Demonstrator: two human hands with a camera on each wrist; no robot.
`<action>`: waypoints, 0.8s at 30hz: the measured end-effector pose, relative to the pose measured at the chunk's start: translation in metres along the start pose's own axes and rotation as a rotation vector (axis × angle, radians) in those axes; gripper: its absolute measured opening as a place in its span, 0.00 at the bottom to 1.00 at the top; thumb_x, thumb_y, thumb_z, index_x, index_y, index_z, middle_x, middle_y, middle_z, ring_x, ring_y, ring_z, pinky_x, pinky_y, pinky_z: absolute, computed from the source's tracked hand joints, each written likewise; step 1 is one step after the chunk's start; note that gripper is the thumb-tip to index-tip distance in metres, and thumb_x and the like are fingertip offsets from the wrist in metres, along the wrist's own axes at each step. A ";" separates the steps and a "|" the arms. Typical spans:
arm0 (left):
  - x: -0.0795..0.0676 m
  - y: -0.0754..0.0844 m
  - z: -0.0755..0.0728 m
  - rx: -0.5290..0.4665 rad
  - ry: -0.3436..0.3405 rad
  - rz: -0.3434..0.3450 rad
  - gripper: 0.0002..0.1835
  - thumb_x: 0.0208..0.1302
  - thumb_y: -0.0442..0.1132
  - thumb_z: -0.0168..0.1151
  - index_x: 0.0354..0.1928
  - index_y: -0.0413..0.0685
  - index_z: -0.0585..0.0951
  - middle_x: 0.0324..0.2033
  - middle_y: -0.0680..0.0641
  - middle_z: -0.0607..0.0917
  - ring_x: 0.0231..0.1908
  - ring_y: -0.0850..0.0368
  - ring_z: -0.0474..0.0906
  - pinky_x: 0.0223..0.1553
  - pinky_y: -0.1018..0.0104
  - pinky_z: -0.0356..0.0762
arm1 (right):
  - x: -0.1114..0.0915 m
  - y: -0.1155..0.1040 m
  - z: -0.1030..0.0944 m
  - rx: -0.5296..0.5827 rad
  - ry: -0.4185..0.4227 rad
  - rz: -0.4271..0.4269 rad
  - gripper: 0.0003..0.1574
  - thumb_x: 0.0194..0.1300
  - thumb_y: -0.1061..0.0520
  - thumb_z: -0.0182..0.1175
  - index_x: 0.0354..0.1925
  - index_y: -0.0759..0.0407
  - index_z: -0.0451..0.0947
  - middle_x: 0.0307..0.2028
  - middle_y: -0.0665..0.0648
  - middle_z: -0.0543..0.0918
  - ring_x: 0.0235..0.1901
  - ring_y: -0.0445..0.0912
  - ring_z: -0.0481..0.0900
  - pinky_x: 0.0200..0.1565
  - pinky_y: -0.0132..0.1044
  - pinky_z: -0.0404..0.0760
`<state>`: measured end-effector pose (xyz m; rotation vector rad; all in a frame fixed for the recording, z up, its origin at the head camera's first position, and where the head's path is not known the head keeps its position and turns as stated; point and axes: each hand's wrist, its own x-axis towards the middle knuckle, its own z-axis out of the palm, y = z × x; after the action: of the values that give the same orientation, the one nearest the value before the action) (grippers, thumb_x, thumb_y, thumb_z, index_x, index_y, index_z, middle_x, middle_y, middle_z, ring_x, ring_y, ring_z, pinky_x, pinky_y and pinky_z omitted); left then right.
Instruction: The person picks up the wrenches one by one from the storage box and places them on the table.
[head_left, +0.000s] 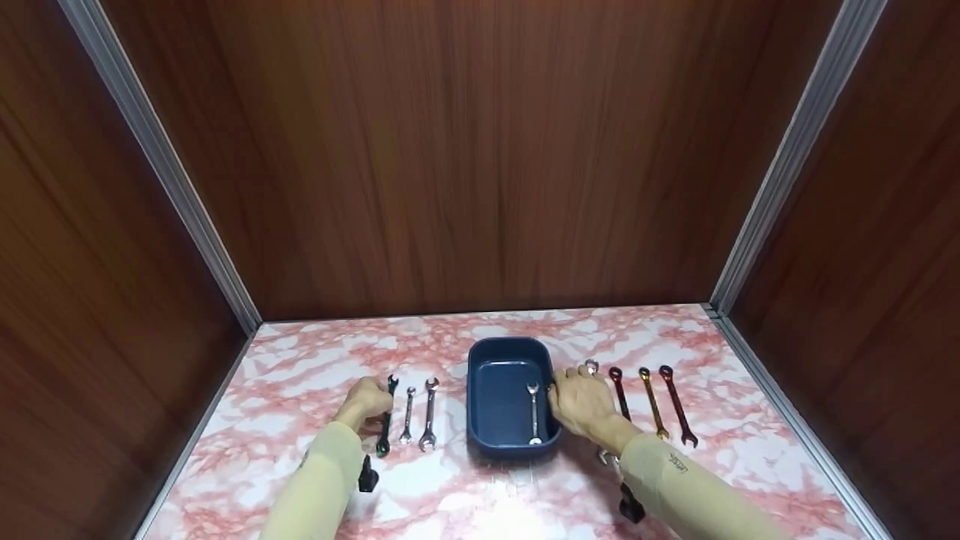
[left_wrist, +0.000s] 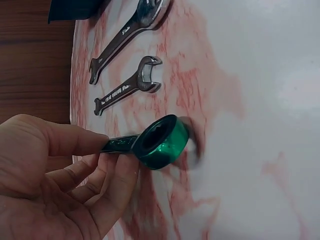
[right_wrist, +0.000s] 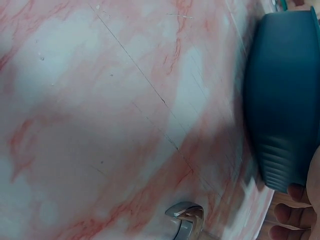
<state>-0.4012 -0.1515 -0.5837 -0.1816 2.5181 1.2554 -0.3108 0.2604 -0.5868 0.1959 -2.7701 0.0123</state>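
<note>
My left hand [head_left: 369,397] pinches a green combination wrench [left_wrist: 162,145] between thumb and fingers. In the left wrist view its ring end stands out past the fingers, tipped up close over the table. At the right long side of a blue rectangular bin [head_left: 480,442], my right hand [head_left: 583,401] grips the wall; the right wrist view shows curled fingers [right_wrist: 290,215] outside it, with the thumb hidden. Inside the bin a small silver wrench [head_left: 534,416] lies along the right side. Beside the green wrench lie a short silver wrench [head_left: 409,416] and a longer one [head_left: 430,412].
Right of the bin, a silver wrench [head_left: 592,365] lies partly hidden under my right hand and forearm. Further right are a red wrench [head_left: 620,390], a yellow wrench [head_left: 652,401] and a dark red wrench [head_left: 677,405]. Wood panels [head_left: 480,165] enclose the marbled table [head_left: 420,502].
</note>
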 end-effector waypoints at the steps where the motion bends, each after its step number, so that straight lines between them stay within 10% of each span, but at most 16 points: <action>1: 0.002 -0.001 0.000 0.005 0.004 -0.002 0.11 0.63 0.29 0.61 0.48 0.41 0.80 0.28 0.45 0.81 0.25 0.50 0.83 0.31 0.51 0.90 | 0.000 0.000 0.000 0.000 -0.001 0.000 0.19 0.80 0.47 0.61 0.50 0.62 0.82 0.42 0.66 0.89 0.47 0.64 0.87 0.48 0.59 0.87; 24: -0.009 0.010 0.003 0.199 0.123 0.017 0.09 0.59 0.28 0.60 0.23 0.48 0.76 0.18 0.49 0.79 0.18 0.56 0.79 0.22 0.62 0.85 | 0.000 0.000 0.001 0.024 0.014 0.001 0.18 0.80 0.48 0.61 0.50 0.64 0.83 0.42 0.68 0.89 0.48 0.65 0.87 0.49 0.61 0.87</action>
<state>-0.3946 -0.1438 -0.5750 -0.1959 2.7350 1.0197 -0.3108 0.2605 -0.5874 0.1998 -2.7573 0.0473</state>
